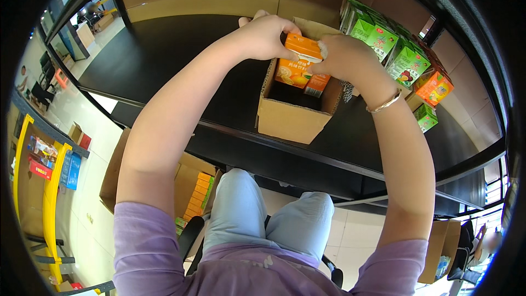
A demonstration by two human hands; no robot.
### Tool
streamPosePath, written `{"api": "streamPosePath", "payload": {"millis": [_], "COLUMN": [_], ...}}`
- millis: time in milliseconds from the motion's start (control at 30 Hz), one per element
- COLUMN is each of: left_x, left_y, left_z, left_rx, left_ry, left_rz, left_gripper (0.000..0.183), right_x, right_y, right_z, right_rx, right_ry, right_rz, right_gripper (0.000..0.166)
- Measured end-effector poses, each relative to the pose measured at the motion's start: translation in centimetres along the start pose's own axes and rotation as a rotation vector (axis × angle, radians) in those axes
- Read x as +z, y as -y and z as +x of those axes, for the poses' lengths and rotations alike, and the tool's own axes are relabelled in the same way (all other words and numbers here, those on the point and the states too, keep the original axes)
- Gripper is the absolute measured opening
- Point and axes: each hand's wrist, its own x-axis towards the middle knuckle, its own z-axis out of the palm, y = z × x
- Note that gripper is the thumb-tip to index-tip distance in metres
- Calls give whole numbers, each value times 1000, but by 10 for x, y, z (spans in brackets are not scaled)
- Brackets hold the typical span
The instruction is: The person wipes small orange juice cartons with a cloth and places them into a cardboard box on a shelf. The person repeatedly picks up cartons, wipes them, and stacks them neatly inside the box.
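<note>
An open cardboard box stands on the black shelf in front of me. My left hand grips the left side of an orange drink carton with a citrus picture, held tilted over the box's opening. On the carton's right side, my right hand closes around it, thumb on its front. Part of a second orange carton face with a barcode shows beside it; whether it is a separate carton I cannot tell. Right of the box, green drink cartons stand in rows, with an orange carton near their front end.
A small green carton lies at the right of the shelf. Below left, a large cardboard box holds orange and green cartons. A yellow-framed rack stands at far left. Other people sit in the background at both sides.
</note>
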Motion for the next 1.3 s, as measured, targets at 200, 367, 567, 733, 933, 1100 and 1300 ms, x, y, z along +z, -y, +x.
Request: {"api": "streamPosePath", "payload": {"millis": [200,367,567,733,933,1100,1300], "left_x": [5,8,20,24,34,41,49], "left_y": [-2,-14,-28,-42,-39,-40,-31], "left_z": [-3,-1,7,2,-2,-3,-2], "left_rx": [29,44,-119,-104,-94,-69,-66], "left_ry": [-14,6,56,73,-26,-152,-325], "left_rz": [80,315,456,501,482,542,567], "left_gripper": [48,40,35,19,18,18,30], "right_x": [4,16,22,34,41,50,26], "right_y": [7,16,29,32,37,28,12], "right_z": [1,2,3,3,5,6,-32], "right_rx": [-4,10,63,85,121,62,-333], "right_ry": [9,46,63,69,59,6,-294], "right_rz": [-100,-214,-336,-406,-399,-425,-244], "right_gripper": [52,48,24,27,28,27,20]}}
